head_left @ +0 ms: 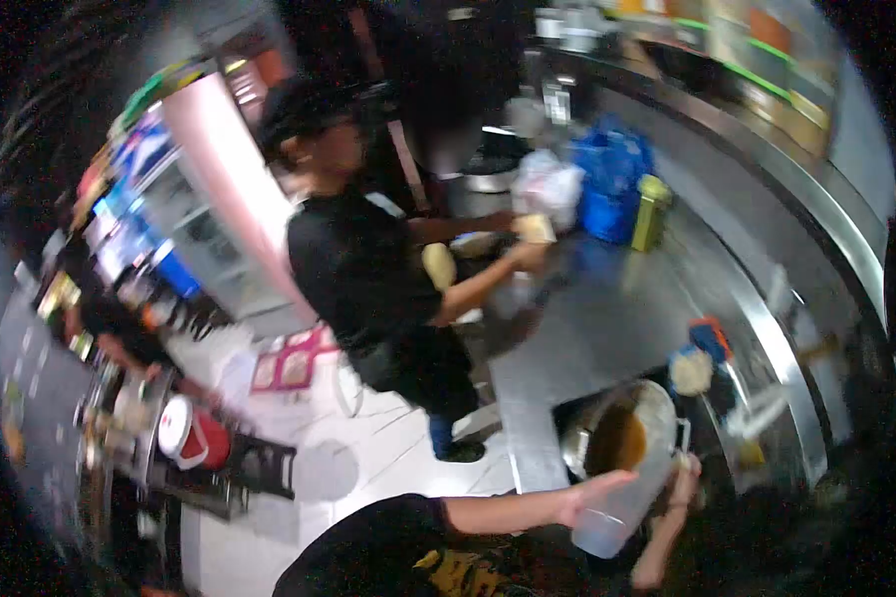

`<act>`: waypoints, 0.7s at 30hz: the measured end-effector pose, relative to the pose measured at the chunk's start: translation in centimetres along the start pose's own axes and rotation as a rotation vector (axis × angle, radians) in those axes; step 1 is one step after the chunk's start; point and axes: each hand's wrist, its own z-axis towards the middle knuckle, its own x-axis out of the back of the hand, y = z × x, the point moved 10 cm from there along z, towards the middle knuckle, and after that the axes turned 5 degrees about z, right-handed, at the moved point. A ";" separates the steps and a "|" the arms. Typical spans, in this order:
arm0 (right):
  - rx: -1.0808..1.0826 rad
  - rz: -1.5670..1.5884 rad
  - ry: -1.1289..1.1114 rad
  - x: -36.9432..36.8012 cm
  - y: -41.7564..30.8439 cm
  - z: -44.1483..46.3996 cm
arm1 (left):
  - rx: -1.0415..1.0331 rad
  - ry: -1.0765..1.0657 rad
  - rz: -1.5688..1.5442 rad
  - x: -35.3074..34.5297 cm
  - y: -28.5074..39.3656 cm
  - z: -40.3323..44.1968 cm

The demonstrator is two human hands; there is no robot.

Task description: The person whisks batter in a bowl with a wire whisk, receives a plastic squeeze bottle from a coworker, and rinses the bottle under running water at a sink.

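Note:
A translucent plastic container (pixel 615 517) is tilted, with its upper end over a metal pot (pixel 574 445) that has brown liquid (pixel 622 440) in it. My left hand (pixel 595 494) supports the container's near side, its fingers lying along the wall. On the other side, my right hand (pixel 683 484) is closed at the container's edge, near a pale handle (pixel 684 436). Blur hides its exact grip. Just beyond the pot are a tub of pale stuff (pixel 691 372) and a red-and-blue item (pixel 710 340).
A steel counter (pixel 607 308) carries a blue bag (pixel 612 179), a white bag (pixel 548 189) and a green container (pixel 650 214). A co-worker (pixel 368 269) in black stands at it, holding a pale block (pixel 535 230). A red-and-white cooler (pixel 194 435) stands left.

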 end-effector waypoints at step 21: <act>0.091 -0.148 0.084 -6.9 -2.7 3.5 | -0.198 -0.162 -0.035 0.9 1.7 2.5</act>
